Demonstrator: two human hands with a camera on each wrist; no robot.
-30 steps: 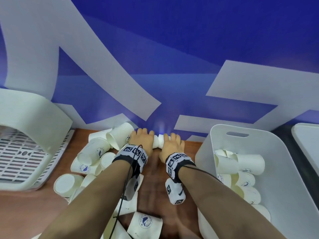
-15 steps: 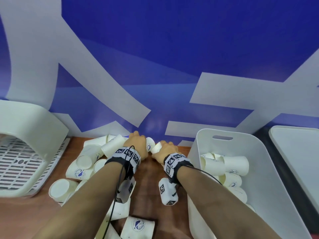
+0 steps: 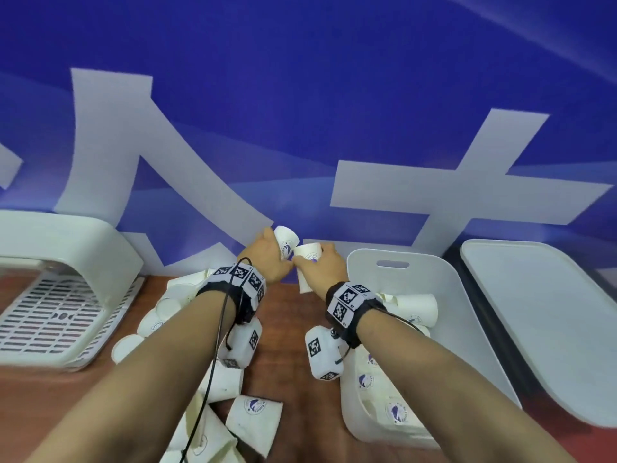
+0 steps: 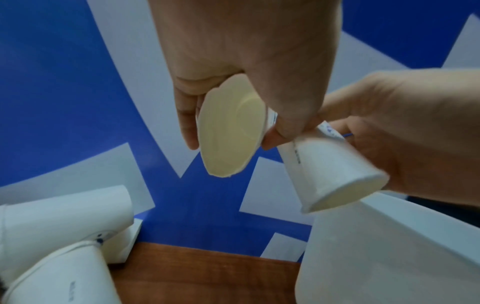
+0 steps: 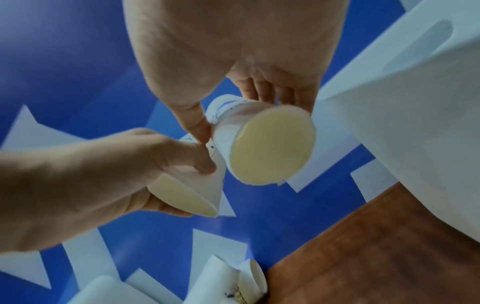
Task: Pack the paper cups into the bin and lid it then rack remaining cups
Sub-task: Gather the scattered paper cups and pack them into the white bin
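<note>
Both hands are raised above the wooden table near the blue wall, side by side and nearly touching. My left hand [image 3: 267,259] grips a white paper cup [image 3: 286,241]; in the left wrist view its mouth [image 4: 231,131] is squeezed into an oval. My right hand [image 3: 322,270] grips another paper cup [image 3: 309,259], whose round mouth [image 5: 272,148] faces the wrist camera. The white bin [image 3: 444,329] stands just right of the right hand and holds several cups [image 3: 415,307]. More cups lie in a pile [image 3: 167,305] on the table under the left arm.
A white drying rack [image 3: 50,295] with a slotted tray stands at the left. The bin's flat white lid [image 3: 541,322] lies right of the bin. Loose cups [image 3: 253,422] lie near the front edge. The blue and white wall stands directly behind the table.
Both hands were down on cups at the foot of the wall. Each closed on a cup and lifted it clear of the table, towards the bin side.
</note>
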